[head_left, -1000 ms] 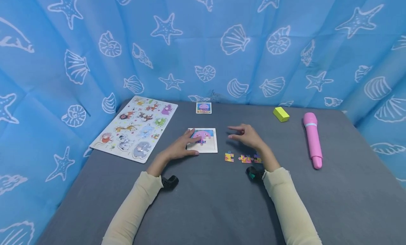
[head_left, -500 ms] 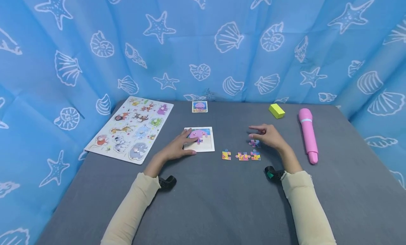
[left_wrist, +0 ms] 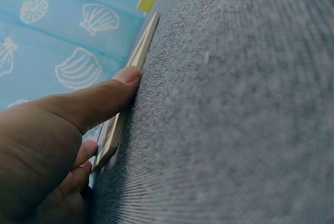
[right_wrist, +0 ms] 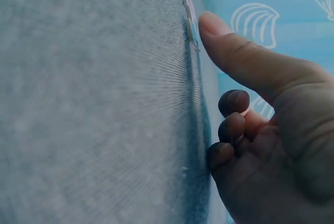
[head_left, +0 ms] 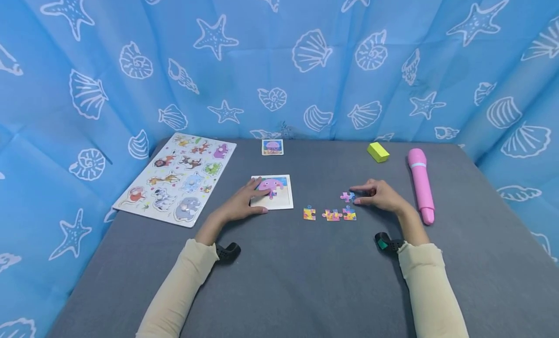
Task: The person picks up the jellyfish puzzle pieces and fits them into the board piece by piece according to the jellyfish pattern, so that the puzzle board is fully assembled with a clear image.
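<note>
In the head view my left hand [head_left: 239,202] holds the left side of a square puzzle tray [head_left: 286,204], part-filled with a pink octopus picture. Its thumb lies at the tray's near edge, and other fingers reach over the picture and the far edge. The left wrist view shows that thumb pressed on the edge of the tray [left_wrist: 110,145]. My right hand [head_left: 382,196] has thumb and index finger spread at the right side of a pink-and-blue jigsaw piece [head_left: 347,197] on the cloth. Its other fingers are bent. Nearer lie three more pieces: yellow [head_left: 309,214], pink-yellow [head_left: 332,215] and blue-yellow [head_left: 349,213].
A large animal peg board [head_left: 174,180] lies at left. Behind the tray is a small octopus picture card [head_left: 272,147]. A yellow block [head_left: 378,152] and a pink microphone-shaped toy [head_left: 421,187] lie at right. A blue shell-patterned curtain [head_left: 279,61] closes off the back.
My right hand has moved right, from beside the tray to the pink-and-blue piece, uncovering the loose pieces. My left hand stays on the tray. The head view has shifted slightly.
</note>
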`<state>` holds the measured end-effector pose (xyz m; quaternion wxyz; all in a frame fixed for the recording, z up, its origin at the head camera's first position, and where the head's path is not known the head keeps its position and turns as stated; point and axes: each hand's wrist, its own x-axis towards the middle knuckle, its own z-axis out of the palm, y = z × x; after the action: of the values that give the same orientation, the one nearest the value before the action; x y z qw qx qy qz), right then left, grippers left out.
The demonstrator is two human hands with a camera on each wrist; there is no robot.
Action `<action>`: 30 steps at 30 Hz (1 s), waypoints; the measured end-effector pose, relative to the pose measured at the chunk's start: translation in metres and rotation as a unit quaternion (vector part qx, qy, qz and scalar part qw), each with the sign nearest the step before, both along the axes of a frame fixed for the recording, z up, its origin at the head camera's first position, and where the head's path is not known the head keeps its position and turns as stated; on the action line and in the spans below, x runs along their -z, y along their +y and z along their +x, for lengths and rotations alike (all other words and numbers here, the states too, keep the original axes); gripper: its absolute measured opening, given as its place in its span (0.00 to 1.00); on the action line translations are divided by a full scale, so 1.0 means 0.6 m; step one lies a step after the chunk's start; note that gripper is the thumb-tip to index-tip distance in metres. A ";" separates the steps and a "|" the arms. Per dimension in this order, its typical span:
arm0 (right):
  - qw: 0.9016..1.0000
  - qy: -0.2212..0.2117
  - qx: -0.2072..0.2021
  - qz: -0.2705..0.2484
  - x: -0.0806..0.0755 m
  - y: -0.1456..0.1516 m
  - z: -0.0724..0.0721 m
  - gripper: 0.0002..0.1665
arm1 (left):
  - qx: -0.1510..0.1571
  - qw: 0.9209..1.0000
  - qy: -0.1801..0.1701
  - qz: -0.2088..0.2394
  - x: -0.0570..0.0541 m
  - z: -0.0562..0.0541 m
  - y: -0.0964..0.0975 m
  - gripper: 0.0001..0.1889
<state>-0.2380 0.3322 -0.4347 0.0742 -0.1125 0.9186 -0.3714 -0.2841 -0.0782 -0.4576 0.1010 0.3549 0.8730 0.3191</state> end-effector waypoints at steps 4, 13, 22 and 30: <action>1.000 0.004 -0.003 0.001 0.009 0.004 0.000 0.24 | 0.001 1.000 0.002 0.000 0.002 0.000 -0.002 0.33; 1.000 0.001 -0.008 0.008 0.009 0.002 -0.003 0.24 | 0.001 1.000 -0.003 0.001 0.002 0.000 -0.002 0.33; 1.000 0.000 -0.010 0.026 0.008 0.001 -0.008 0.20 | 0.001 1.000 -0.004 0.001 0.000 -0.001 -0.004 0.32; 1.000 0.000 -0.008 0.024 0.002 -0.004 -0.006 0.19 | -0.003 1.000 -0.015 0.001 0.000 -0.001 -0.001 0.33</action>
<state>-0.2417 0.3298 -0.4361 0.0802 -0.1177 0.9262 -0.3491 -0.2849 -0.0791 -0.4577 0.1128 0.3474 0.8720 0.3258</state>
